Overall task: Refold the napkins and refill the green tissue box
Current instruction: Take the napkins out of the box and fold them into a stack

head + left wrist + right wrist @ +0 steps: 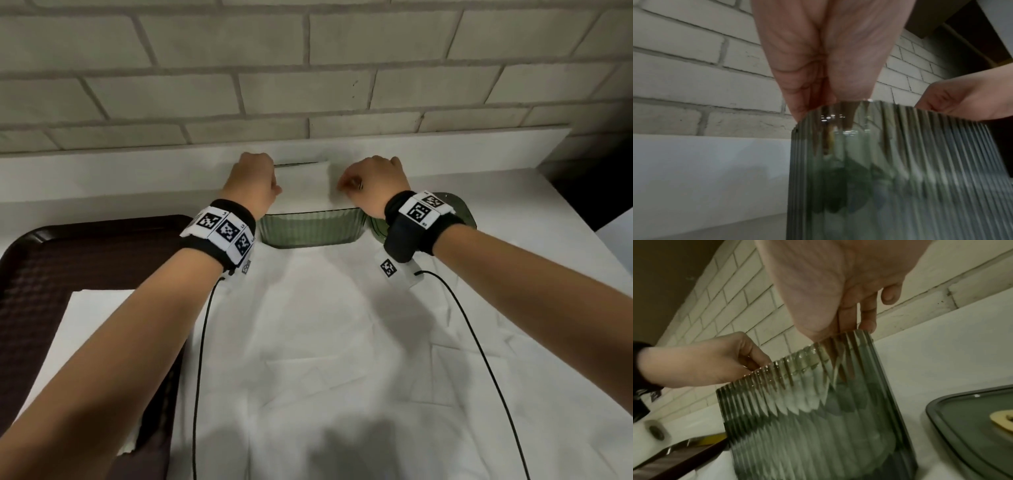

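The green ribbed tissue box (310,228) stands open-topped at the back of the table, near the wall. A stack of folded white napkins (303,186) sits in its mouth and rises above the rim. My left hand (270,181) grips the stack's left end with curled fingers. At the right end my right hand (346,183) pinches it. In the left wrist view my left hand (813,97) dips behind the box (890,170) rim. In the right wrist view my right hand (851,327) does the same at the box (807,410); napkin folds show dimly through the wall.
The box's green lid (460,209) (972,418) lies right of the box, partly under my right wrist. A dark tray (68,260) at left holds a white napkin (89,329). A large white napkin (342,342) is spread in front. A brick wall (308,68) stands behind.
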`<action>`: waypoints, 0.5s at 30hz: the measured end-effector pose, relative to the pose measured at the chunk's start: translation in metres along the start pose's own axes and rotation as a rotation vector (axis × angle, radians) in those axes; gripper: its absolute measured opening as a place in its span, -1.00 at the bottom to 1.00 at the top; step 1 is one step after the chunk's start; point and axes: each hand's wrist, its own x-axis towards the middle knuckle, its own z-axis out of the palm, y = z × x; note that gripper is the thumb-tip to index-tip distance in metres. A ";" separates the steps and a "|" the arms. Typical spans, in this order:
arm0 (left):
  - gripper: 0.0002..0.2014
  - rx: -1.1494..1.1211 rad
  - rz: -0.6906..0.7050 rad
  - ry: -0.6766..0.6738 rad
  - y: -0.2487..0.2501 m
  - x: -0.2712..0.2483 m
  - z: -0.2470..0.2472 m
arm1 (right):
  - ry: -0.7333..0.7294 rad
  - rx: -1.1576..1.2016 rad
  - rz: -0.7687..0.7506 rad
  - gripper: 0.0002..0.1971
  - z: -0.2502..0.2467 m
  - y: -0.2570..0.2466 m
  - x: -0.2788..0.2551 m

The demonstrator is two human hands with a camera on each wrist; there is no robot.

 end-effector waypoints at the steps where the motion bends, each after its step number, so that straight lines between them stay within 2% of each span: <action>1: -0.79 0.028 0.009 -0.019 0.000 -0.002 0.001 | -0.012 -0.042 -0.011 -0.72 0.002 0.000 0.000; 4: -0.70 0.072 0.045 -0.076 0.001 -0.010 -0.001 | -0.015 -0.145 -0.026 -0.70 0.002 -0.003 -0.006; 6: -0.69 0.076 0.107 -0.063 0.003 -0.021 -0.008 | 0.036 -0.167 -0.050 -0.65 -0.004 -0.007 -0.014; 10: -0.82 0.046 0.208 0.202 0.009 -0.064 -0.019 | 0.201 -0.038 -0.170 -0.72 -0.021 -0.022 -0.045; 12: -0.82 0.025 0.151 0.229 0.010 -0.090 -0.019 | 0.115 0.053 -0.231 -0.83 -0.020 -0.031 -0.064; 13: -0.82 0.027 0.097 0.174 0.009 -0.101 -0.016 | 0.028 0.096 -0.224 -0.87 -0.016 -0.035 -0.073; 15: -0.83 0.011 -0.026 -0.031 0.004 -0.116 -0.004 | -0.163 0.164 -0.142 -0.89 -0.002 -0.041 -0.087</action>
